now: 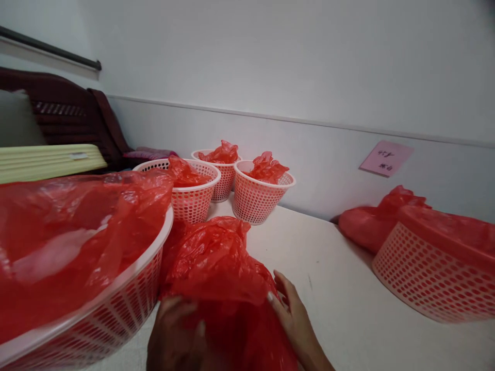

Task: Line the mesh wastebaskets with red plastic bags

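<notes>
A crumpled red plastic bag lies on the white tabletop, between both hands. My left hand is at the bag's near left side, dark and blurred; its fingers are partly lost against the red plastic. On the bag's right side rests my right hand, its thumb touching the plastic and its fingers apart. The bag's contents, if any, cannot be made out. Close on the left stands a large white basket lined with red plastic, a whitish thing showing inside.
Along the back stand three smaller baskets holding red plastic, including a rightmost one. At right, a tilted basket sits beside a red bundle on the tabletop. A pink note is on the wall.
</notes>
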`<action>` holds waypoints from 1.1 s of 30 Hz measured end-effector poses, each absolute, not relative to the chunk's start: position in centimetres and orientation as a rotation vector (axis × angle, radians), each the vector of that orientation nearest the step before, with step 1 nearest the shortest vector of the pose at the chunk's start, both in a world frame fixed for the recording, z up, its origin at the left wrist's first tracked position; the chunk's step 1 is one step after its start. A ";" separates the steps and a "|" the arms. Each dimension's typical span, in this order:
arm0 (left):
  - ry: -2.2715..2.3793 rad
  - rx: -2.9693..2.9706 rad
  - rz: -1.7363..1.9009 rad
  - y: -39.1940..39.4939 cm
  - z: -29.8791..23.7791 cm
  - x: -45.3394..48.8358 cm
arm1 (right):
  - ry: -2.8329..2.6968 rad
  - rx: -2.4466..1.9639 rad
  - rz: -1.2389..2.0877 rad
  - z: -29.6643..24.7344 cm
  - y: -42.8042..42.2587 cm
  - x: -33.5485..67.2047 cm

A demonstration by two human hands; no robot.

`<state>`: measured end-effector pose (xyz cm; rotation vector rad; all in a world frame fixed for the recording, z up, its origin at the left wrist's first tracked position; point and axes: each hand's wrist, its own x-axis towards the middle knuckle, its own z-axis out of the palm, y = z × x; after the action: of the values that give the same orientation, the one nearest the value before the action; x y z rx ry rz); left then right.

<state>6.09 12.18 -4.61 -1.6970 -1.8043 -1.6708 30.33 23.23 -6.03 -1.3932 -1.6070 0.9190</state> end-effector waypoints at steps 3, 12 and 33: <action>-1.514 -1.738 -1.610 16.0 -1.2 6.5 | -1.630 -1.387 0.863 -8.2 21.5 30.5; -1.784 -1.659 -1.158 24.5 0.9 5.9 | -1.499 -1.365 0.776 -10.5 20.5 29.2; -2.207 -1.836 -0.739 26.0 3.9 8.6 | -1.289 -1.375 0.842 -8.7 19.4 28.8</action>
<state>8.64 25.97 3.89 -1.8361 -2.2066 -0.7390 28.77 19.44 -8.73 -1.3746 -1.2890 0.8416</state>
